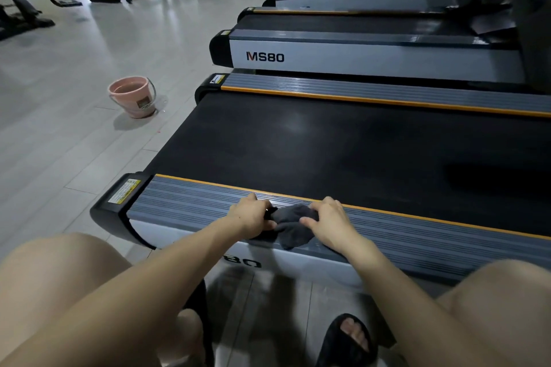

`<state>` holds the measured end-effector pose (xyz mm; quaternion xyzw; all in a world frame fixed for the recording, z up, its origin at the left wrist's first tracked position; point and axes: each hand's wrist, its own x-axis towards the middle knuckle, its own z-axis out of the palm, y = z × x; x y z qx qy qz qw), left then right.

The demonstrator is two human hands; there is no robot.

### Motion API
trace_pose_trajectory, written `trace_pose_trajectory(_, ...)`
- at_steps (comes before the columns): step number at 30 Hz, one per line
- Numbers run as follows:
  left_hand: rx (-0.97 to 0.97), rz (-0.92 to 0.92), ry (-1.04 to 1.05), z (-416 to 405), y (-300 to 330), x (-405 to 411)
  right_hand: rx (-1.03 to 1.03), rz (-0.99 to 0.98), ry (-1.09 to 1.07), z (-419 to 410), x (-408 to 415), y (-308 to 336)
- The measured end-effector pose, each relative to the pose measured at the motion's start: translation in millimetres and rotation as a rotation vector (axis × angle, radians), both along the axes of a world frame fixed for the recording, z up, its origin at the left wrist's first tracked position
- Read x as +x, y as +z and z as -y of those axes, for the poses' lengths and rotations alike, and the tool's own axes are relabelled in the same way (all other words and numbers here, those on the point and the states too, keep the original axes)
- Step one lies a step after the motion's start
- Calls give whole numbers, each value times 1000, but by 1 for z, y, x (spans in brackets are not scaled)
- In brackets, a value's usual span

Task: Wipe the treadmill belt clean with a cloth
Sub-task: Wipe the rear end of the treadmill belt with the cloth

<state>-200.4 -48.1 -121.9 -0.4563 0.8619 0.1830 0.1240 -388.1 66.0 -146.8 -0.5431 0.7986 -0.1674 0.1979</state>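
A dark grey cloth (290, 225) lies bunched on the near ribbed side rail (185, 202) of the treadmill, just in front of the orange trim. My left hand (253, 214) grips its left end and my right hand (326, 222) pinches its right end. Beyond the rail stretches the black treadmill belt (328, 146), with a faint pale smear near its middle. I crouch beside the machine, my knees and black sandals low in view.
A pink bucket (134, 95) holding water stands on the tiled floor (59, 143) to the left. A second treadmill marked MS80 (328, 56) sits behind, with more in a row. Gym machines fill the far left.
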Motion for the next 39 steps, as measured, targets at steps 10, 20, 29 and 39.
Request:
trace_pose_trajectory(10,401,-822,50,-12,21,22,-455,111,250,-14,9,76)
trace_pose_trajectory(20,275,-753,-2,-6,44,60,-520,195,250,-16,22,106)
trace_pose_trajectory(29,139,-526,20,17,51,146,-546,376,194,9,85,94)
trace_pose_trajectory(39,42,-439,-2,102,63,234,-452,311,361,65,153,55)
